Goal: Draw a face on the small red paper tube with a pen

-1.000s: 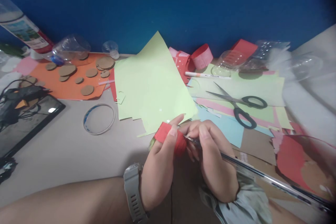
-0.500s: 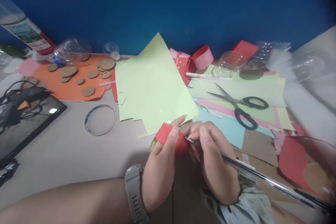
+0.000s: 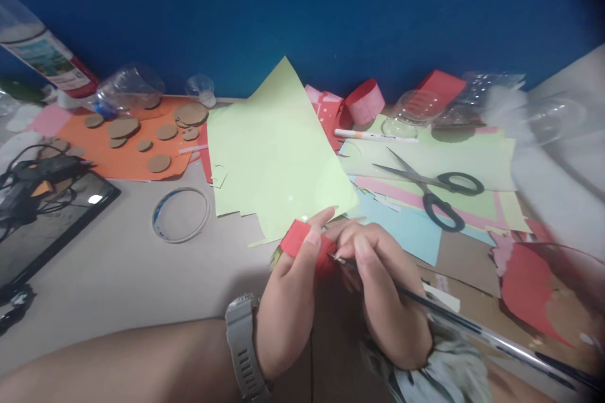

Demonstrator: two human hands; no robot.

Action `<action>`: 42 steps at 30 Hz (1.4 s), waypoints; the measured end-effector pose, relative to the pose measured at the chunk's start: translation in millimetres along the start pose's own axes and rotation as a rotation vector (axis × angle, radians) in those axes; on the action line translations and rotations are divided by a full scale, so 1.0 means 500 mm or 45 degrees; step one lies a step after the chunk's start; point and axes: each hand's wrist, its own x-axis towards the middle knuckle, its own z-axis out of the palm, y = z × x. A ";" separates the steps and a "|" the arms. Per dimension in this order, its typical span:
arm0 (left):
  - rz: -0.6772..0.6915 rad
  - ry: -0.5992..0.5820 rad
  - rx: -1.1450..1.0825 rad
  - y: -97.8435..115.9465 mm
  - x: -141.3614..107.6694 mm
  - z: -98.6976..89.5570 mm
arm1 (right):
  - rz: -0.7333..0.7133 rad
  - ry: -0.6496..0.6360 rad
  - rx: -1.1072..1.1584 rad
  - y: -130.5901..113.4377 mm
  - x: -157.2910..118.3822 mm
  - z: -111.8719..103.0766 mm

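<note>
My left hand (image 3: 290, 296), with a grey watch on its wrist, pinches a small curled piece of red paper (image 3: 293, 238) between thumb and fingers. A bit of green shows beneath its left edge. My right hand (image 3: 390, 283) grips a ballpoint pen (image 3: 477, 326) close to its tip. The pen slants down to the right, its clear barrel reaching the frame's right side. Its point is at the right side of the red paper; whether it touches cannot be made out. Just beyond both hands lies a pale green sheet (image 3: 274, 157).
Black-handled scissors (image 3: 428, 184) lie open on coloured papers to the right, near a white marker (image 3: 373, 136). A tape ring (image 3: 180, 215) is left of centre. Cardboard discs (image 3: 123, 127) rest on orange paper (image 3: 101, 157). A tablet (image 3: 51, 233) with cables sits far left; a blue partition (image 3: 302, 12) stands behind.
The pen's tip and my right fingers have shifted slightly left and down against the red paper, and the pen's far end has dropped a little. My left hand stays nearly still.
</note>
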 end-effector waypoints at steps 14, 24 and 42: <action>-0.004 -0.011 -0.025 -0.002 0.001 0.001 | -0.042 -0.023 -0.034 0.003 0.000 -0.004; 0.020 -0.016 -0.042 -0.003 0.001 -0.001 | -0.119 -0.089 -0.083 0.008 -0.001 -0.006; 0.006 -0.003 -0.043 0.000 -0.003 0.001 | -0.111 -0.082 -0.117 0.002 0.002 -0.005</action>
